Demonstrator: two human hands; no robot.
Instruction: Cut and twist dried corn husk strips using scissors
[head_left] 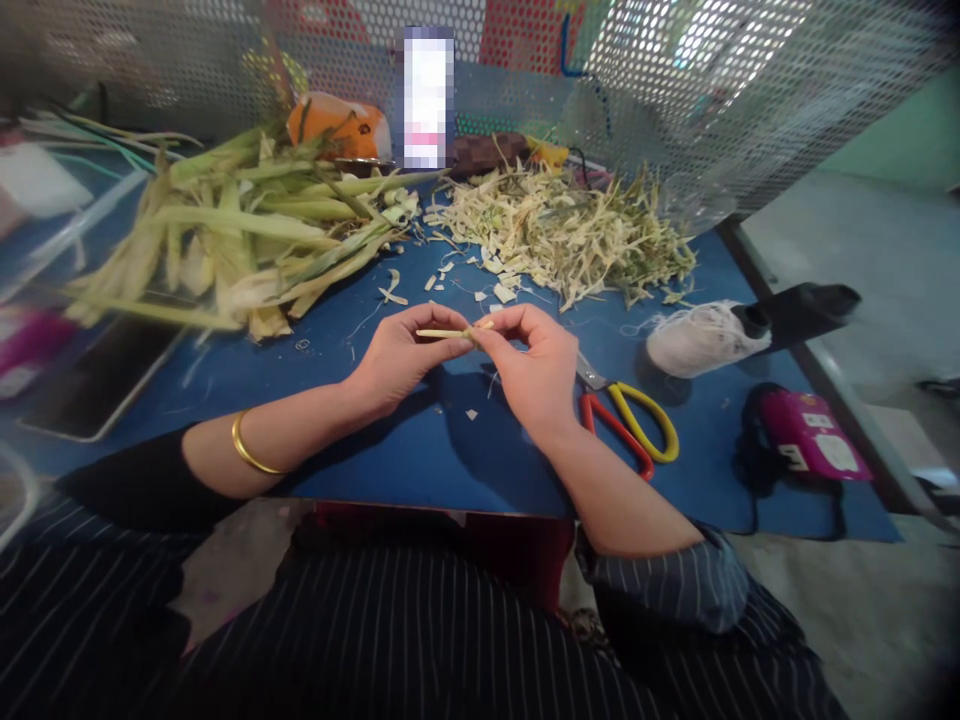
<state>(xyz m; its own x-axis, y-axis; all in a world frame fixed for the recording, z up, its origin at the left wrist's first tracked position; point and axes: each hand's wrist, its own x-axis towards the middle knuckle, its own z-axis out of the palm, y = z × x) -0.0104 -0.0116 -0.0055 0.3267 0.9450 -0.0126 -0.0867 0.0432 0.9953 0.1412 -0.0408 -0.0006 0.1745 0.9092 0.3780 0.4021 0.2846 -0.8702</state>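
Note:
Between my two hands is a thin, pale green strip of corn husk [441,333], held level above the blue table [390,440]. My left hand [401,355] pinches it from the left, thumb below and fingers curled behind. My right hand [534,365] pinches the strip's other end, where the fingertips of both hands nearly meet. Beside my right wrist lie scissors [628,425] with one red and one yellow handle. Small husk scraps [504,293] are scattered just beyond my fingers.
A heap of long corn husks [247,225] spreads at back left, and a pile of shredded trimmings [570,235] at back right. On the right are a white thread spool [705,340] and a magenta device [814,435]. A dark phone [112,370] lies left. A perforated screen [637,80] stands behind.

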